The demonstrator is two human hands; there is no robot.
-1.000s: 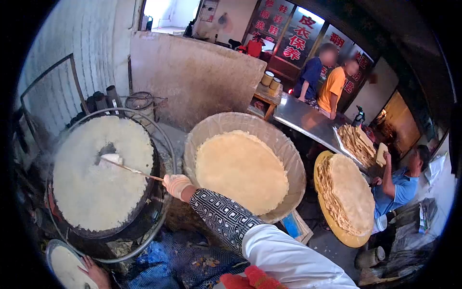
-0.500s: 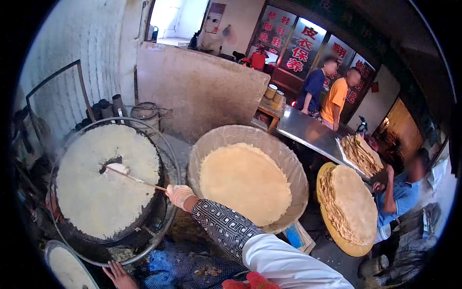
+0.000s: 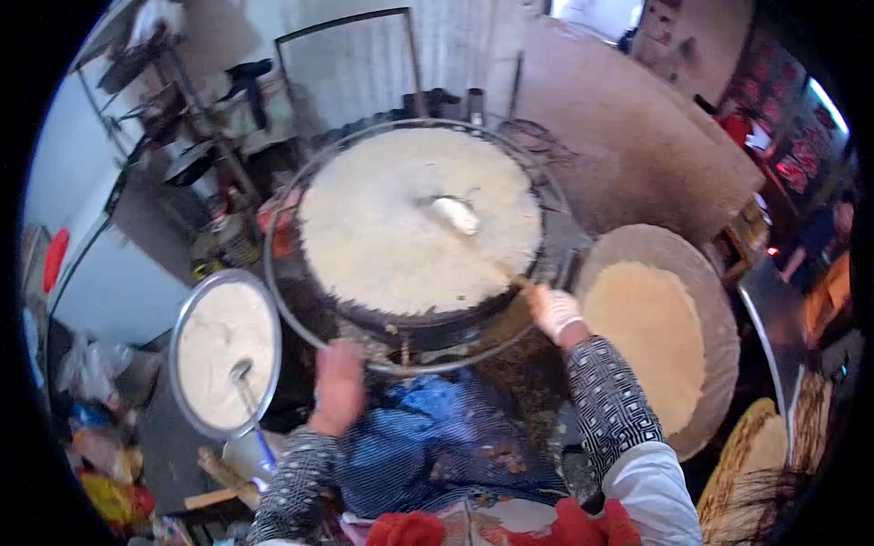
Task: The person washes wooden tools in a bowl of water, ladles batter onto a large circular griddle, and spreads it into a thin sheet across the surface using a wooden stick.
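Note:
My right hand (image 3: 557,314), in a pale glove, is closed round a wooden-handled batter spreader (image 3: 506,270). Its far end reaches a white mound of batter (image 3: 455,217) on the large round griddle (image 3: 410,325). A thin pale layer of batter (image 3: 382,237) covers most of the griddle, with a dark patch beside the mound. My left hand (image 3: 339,387) is at the near left of the metal ring (image 3: 419,369) around the griddle. Motion smears its fingers, and I cannot tell whether it touches the ring.
At left stands a metal basin (image 3: 180,355) of batter with a ladle (image 3: 241,373) in it. To the right, a wide lined basket (image 3: 719,364) holds a stack of round flatbreads (image 3: 651,337). A low partition (image 3: 628,136) rises behind; people (image 3: 824,246) stand at far right.
My view has swung left, bringing the batter basin and ladle fully into sight. My left hand, earlier spread at the ring's edge, is now blurred. My right hand keeps hold of the spreader.

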